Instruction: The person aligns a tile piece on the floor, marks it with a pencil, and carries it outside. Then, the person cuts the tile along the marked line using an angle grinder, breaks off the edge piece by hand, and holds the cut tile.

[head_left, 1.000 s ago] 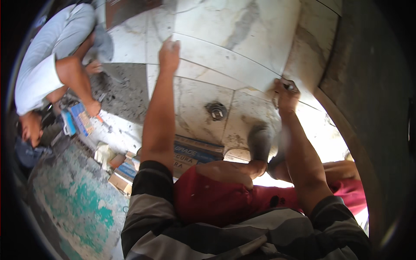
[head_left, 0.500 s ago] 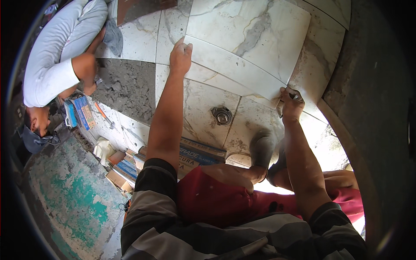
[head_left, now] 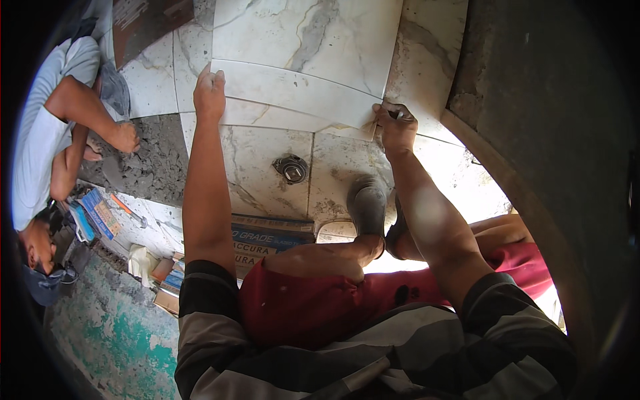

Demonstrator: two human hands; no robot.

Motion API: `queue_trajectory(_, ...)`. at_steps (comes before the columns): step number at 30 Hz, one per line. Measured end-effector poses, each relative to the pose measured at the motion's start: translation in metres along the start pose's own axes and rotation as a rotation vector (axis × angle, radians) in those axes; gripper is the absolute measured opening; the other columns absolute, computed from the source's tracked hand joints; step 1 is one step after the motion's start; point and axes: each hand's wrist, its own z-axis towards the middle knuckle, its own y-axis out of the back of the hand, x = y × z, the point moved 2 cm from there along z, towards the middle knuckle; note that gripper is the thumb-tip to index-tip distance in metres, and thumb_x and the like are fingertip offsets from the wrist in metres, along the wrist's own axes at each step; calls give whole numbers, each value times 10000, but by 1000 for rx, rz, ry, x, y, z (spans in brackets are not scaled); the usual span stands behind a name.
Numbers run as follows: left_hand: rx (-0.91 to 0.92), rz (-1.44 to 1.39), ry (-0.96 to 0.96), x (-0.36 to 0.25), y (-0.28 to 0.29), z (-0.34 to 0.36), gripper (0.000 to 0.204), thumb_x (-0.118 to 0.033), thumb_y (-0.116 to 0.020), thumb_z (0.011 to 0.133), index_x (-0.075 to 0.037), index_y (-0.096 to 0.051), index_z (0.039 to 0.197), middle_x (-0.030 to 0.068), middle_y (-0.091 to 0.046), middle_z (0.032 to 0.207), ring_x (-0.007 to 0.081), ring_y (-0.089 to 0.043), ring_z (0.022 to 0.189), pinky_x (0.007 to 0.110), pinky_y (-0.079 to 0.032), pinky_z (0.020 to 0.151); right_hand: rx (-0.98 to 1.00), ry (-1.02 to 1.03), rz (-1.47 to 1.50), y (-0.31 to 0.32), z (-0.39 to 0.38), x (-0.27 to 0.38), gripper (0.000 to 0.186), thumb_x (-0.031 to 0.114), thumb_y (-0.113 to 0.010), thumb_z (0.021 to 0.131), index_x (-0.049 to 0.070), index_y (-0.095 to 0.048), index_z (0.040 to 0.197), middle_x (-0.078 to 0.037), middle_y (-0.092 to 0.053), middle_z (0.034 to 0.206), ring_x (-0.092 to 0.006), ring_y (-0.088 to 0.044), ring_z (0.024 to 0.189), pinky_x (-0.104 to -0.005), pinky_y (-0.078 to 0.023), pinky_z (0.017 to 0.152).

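Observation:
A long, narrow white tile strip [head_left: 293,89] lies across the near side of a large grey-veined marble tile [head_left: 267,30]. My left hand [head_left: 210,100] is closed on the strip's left end, thumb uppermost. At its right end, my right hand [head_left: 398,127] is closed with fingertips at the corner. A slim, pen-like object [head_left: 399,115] is also tucked in those right fingers; its kind is not clear. Beneath and nearer to me are veined floor tiles [head_left: 267,150] with a round metal floor drain [head_left: 291,169] set in them.
A co-worker [head_left: 50,127] crouches at left, one hand over rough grey mortar [head_left: 157,153]. Tile boxes [head_left: 273,237] lie by my knee. An orange-handled hammer [head_left: 129,208] rests farther left. A curved wall edge [head_left: 507,180] bounds the right; my boot [head_left: 367,203] stands on the tiles.
My view has shifted, so the tiles and both hands appear farther left. Both hands stay at the strip's ends. The co-worker's arm now reaches out over the mortar.

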Motion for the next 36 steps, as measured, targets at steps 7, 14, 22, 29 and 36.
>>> queue_trajectory(7,-26,21,-14,-4,0,-2,359,-284,-519,973,47,-647,919,191,-530,1396,366,-525,1235,393,-406,1041,-13,5,-58,1,0,2,181,96,-779,823,-15,-681,927,-21,-666,782,-78,-576,680,-227,-476,641)
queue_trajectory(14,-167,-55,-37,-6,2,-8,338,-287,-547,966,36,-638,921,222,-499,1413,365,-485,1290,390,-366,1078,12,63,-6,5,-4,14,122,79,-732,851,5,-694,940,-25,-660,784,-79,-565,681,-240,-456,633)
queue_trajectory(22,-110,17,-351,-81,-6,-85,207,-171,-619,910,20,-574,844,207,-489,1412,428,-427,1329,479,-345,1104,-97,304,-9,-7,3,100,333,253,-454,950,37,-660,1097,-78,-671,912,-115,-539,634,-273,-430,572)
queue_trajectory(29,-20,95,-302,-95,-22,-121,189,-181,-641,891,4,-607,875,157,-491,1420,367,-465,1317,498,-357,1076,229,137,95,-69,8,151,338,282,-408,962,22,-623,945,-87,-612,780,-146,-486,554,-268,-401,535)
queue_trajectory(36,40,137,-216,-88,-25,-121,175,-190,-619,909,-16,-636,917,104,-481,1442,265,-471,1320,509,-354,1064,740,165,153,-187,22,154,211,82,-714,843,-23,-594,981,-120,-662,843,-217,-665,775,-302,-525,721)
